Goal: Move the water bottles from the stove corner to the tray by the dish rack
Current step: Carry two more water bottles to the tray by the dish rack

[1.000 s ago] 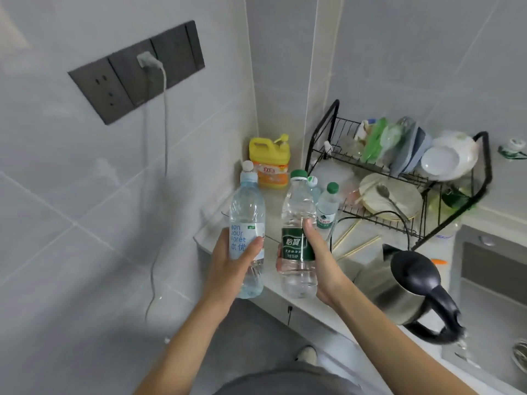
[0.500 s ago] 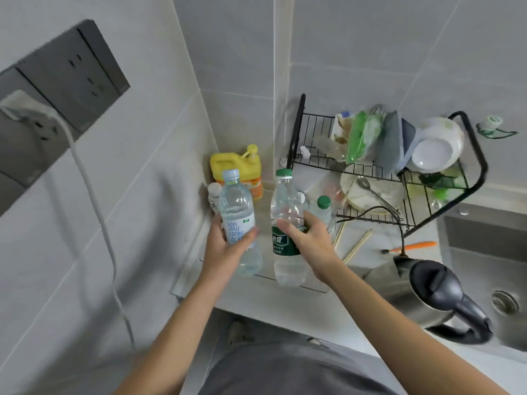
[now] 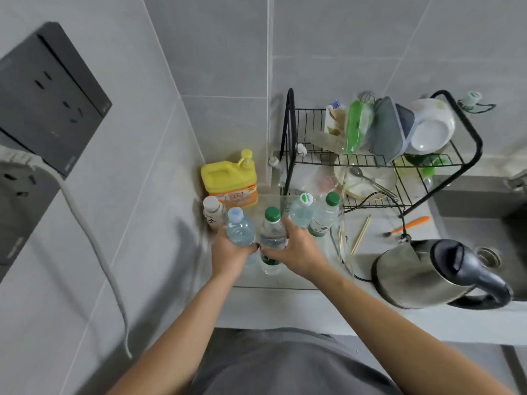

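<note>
Fingers of the left hand (image 3: 228,252) are wrapped around the blue-capped bottle (image 3: 239,228), and those of the right hand (image 3: 296,249) are closed around the green-capped bottle (image 3: 272,238); both bottles stand upright, side by side and almost touching. Compared with half a second ago, both bottles sit lower, with their bases now down inside the clear tray (image 3: 339,240) near its front edge, whereas before they were held above it. The tray lies on the counter (image 3: 285,306) at its left end, just beside the black dish rack (image 3: 370,155). Two more green-capped bottles (image 3: 313,212) stand in the tray's far right corner, unchanged. A small white-capped bottle (image 3: 213,212) and the yellow detergent jug (image 3: 231,181) stand at the wall corner behind the tray, as before. The steel kettle (image 3: 433,275) rests at the counter's front edge to the right. Whether the bottle bases rest fully on the tray floor cannot be told.
</note>
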Demonstrator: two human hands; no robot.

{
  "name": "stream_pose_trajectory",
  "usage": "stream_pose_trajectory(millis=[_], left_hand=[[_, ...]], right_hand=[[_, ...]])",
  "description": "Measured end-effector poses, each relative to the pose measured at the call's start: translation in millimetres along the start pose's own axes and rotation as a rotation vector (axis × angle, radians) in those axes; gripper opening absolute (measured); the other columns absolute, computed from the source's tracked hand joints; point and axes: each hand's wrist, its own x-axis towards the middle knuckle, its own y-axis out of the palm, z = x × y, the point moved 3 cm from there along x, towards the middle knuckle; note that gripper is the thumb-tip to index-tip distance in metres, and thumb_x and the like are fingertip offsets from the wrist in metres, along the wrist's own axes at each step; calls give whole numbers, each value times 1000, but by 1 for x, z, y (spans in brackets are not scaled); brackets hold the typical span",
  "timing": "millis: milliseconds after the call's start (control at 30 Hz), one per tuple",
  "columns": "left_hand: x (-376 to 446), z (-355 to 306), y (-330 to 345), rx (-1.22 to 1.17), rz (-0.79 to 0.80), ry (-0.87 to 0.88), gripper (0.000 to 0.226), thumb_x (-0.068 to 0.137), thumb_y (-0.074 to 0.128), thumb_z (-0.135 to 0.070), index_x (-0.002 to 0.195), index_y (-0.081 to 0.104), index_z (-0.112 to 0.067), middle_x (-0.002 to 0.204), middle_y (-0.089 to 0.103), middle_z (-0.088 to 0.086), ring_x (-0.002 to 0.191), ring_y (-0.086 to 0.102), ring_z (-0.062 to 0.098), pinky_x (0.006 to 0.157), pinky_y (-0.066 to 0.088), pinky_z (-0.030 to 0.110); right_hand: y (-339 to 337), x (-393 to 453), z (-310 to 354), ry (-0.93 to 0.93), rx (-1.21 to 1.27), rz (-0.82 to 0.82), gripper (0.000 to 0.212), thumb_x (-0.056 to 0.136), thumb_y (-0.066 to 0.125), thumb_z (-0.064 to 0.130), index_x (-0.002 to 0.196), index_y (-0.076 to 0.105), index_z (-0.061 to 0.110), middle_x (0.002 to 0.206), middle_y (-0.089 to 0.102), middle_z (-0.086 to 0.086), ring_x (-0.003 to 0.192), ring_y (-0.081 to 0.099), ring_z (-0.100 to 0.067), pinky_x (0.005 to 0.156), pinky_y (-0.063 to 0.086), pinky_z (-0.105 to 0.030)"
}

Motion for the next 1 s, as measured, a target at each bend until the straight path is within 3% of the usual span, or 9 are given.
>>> stream_pose_trajectory(millis=[100,233,400,600,733,867,1000], left_hand=[[5,5,10,37,31,-2,57,65,94,-20,112,63,-31,98,72,-10,91,69,18,73,52,30],[6,12,19,51,92,-16,59,63,98,-19,111,65,-27,98,71,-10,90,69,15,76,52,29],[8,12,21,76,89,41,67,59,98,-16,114,61,-26,106,71,-6,99,70,21,88,59,39],[0,-6,15,43,57,130,64,65,98,-12,115,60,-24,106,66,-8,102,64,18,83,47,28],[-4,-34,-4,92,6,295,36,77,90,-11,104,68,-22,103,72,-11,97,65,5,79,44,5],[-2,-58,-17,356,60,472,36,82,85,-14,114,72,-25,105,69,-8,89,67,12,82,56,31],[4,-63,-14,609,162,489,41,84,86,-30,122,71,-26,114,61,2,101,61,20,83,47,35]], right_hand=[[4,4,-8,1,-43,17,51,68,87,43,101,52,27,91,70,3,84,67,-23,74,57,-47],[3,8,-22,-9,-78,45,63,68,89,33,121,54,26,106,71,0,96,66,-25,84,57,-46],[-3,13,-30,-9,-45,72,61,69,90,24,120,56,26,108,70,4,98,65,-20,86,57,-42],[-4,9,-27,-68,-149,99,59,73,89,29,121,56,20,116,64,-1,104,63,-26,89,54,-42],[-29,9,-8,-214,-291,-22,49,81,85,39,120,65,17,109,57,-2,94,62,-27,79,53,-41],[-47,14,20,-325,-544,28,38,88,76,51,104,65,18,100,64,-1,88,64,-28,70,53,-38],[-49,19,39,-370,-766,120,40,95,66,56,104,62,18,93,64,-5,89,63,-31,69,44,-35]])
